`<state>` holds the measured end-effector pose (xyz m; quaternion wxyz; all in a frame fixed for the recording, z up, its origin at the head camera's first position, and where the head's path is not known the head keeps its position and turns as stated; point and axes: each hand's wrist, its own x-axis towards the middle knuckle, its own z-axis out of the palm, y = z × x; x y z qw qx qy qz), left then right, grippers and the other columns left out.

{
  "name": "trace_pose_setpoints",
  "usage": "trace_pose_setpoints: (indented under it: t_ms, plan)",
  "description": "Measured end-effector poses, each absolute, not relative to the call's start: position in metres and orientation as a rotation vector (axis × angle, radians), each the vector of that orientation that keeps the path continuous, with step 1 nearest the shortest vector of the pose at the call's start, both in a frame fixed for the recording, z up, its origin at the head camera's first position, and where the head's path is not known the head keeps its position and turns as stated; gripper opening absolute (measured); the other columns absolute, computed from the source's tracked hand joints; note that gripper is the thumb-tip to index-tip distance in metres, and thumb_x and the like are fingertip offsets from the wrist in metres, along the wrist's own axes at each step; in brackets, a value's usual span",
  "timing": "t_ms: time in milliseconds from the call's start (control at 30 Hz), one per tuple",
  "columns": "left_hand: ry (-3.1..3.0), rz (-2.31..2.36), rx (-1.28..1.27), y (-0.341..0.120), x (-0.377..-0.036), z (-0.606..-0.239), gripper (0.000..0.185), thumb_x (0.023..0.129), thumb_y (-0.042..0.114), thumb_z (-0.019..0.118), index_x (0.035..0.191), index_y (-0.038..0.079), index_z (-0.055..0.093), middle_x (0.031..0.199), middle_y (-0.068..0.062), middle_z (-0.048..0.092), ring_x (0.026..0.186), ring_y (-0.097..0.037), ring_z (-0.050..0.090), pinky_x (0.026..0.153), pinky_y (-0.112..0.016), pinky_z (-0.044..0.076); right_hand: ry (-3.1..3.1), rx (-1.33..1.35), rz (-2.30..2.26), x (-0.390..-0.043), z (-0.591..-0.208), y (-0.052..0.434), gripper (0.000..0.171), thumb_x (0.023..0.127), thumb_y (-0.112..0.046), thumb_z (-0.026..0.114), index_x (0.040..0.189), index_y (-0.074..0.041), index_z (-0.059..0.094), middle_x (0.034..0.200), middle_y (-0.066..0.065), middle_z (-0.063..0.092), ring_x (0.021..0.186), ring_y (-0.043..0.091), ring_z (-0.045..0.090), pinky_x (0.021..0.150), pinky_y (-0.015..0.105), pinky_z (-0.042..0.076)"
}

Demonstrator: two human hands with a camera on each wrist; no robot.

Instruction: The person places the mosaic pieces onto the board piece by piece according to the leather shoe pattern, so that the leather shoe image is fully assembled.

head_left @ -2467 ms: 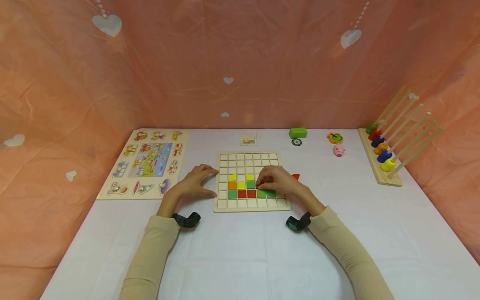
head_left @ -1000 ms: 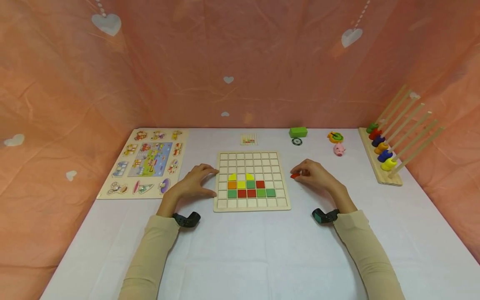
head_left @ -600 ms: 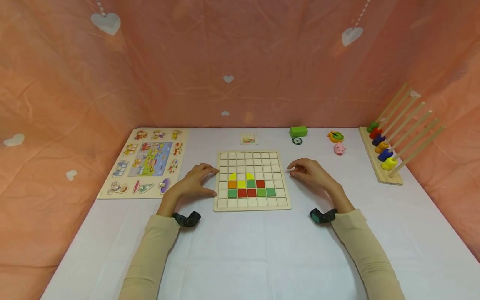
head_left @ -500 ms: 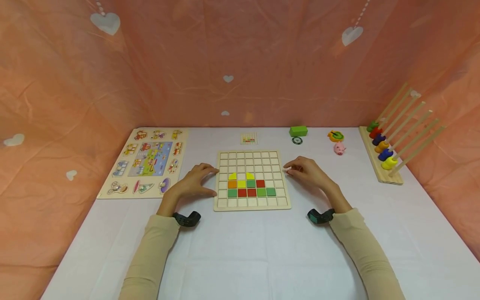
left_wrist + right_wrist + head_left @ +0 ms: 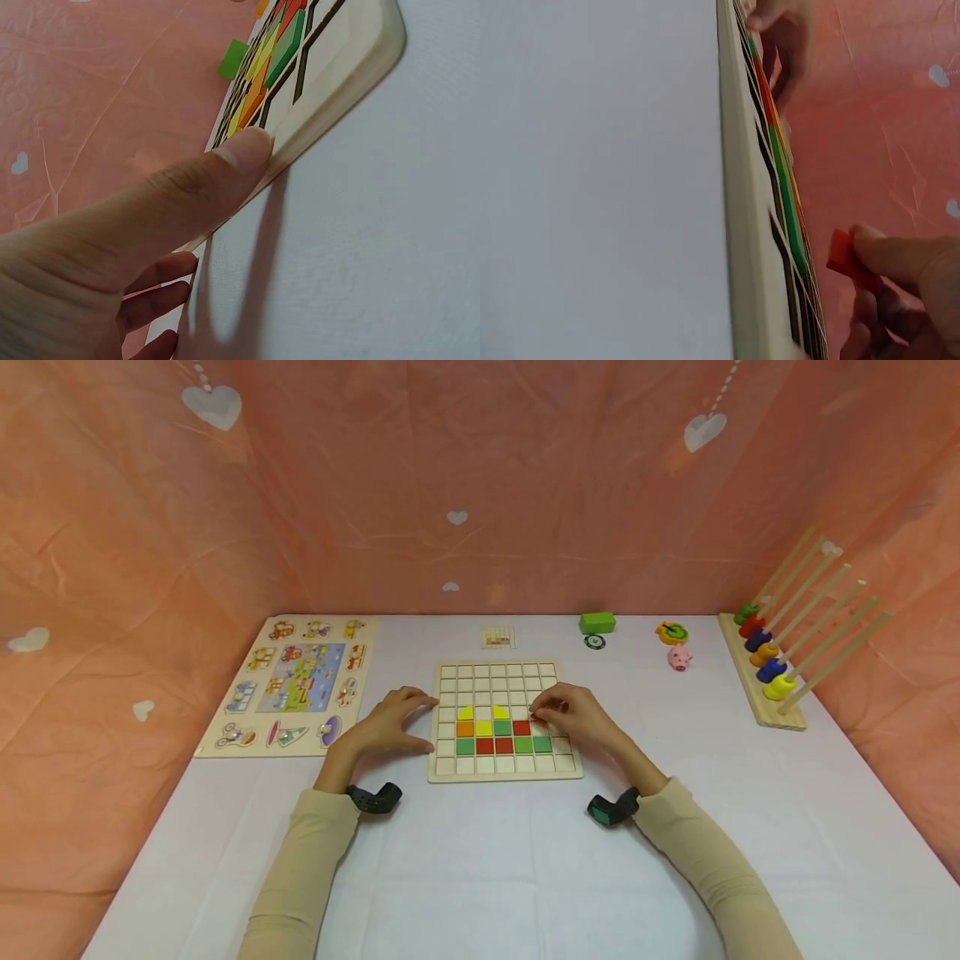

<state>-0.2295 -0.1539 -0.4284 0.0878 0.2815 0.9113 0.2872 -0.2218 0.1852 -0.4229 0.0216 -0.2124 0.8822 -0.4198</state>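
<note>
In the head view my left hand [image 5: 386, 722] rests at the left edge of a wooden grid board [image 5: 498, 673], thumb and fingers spread apart. The left wrist view has its thumb [image 5: 244, 154] on the board's rim. My right hand [image 5: 576, 717] is over the right part of the board, pinching a small red tile [image 5: 843, 252] between thumb and fingers. Coloured tiles sit in the grid: two yellow ones [image 5: 500, 713] with a cut corner on top, a row with orange, yellow, green and a red square [image 5: 521, 727], and below it green and red squares.
A peg puzzle [image 5: 300, 681] lies to the left. Behind the board is a small pattern card [image 5: 498, 637]. Further right are a green block [image 5: 597, 623], a round black-and-white disc [image 5: 594, 642], an orange-and-green toy [image 5: 672, 632], a pink pig [image 5: 678, 657] and a stacking-peg rack [image 5: 780, 716].
My right hand left a red square in the grid, went right to the table and picked up another red tile, then brought it left over the board. My left hand stayed still.
</note>
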Motion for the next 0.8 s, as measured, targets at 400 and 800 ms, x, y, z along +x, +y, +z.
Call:
trace_pose_setpoints:
  t_ms: [400,800]
  plan:
    - [2.714,0.856,0.843,-0.154,-0.229,-0.426,0.075,0.07,0.031,0.081,0.134,0.007,0.049,0.135,-0.017,0.041,0.125,-0.034,0.034,0.107,-0.05,0.026,2.823,-0.546,-1.281,-0.213,-0.43,0.177,0.006,0.085,-0.008,0.066,0.089,-0.004,0.069,0.081,0.004,0.064,0.069,0.015,0.051,0.061,0.023,0.043]
    - [2.698,0.867,0.839,-0.154,-0.228,-0.426,0.075,0.071,0.031,0.08,0.134,0.007,0.049,0.136,-0.019,0.04,0.126,-0.035,0.033,0.107,-0.052,0.026,2.763,-0.542,-1.096,-0.207,-0.419,0.184,0.01,0.086,-0.01,0.065,0.093,-0.005,0.069,0.076,0.002,0.06,0.067,0.014,0.049,0.059,0.024,0.04]
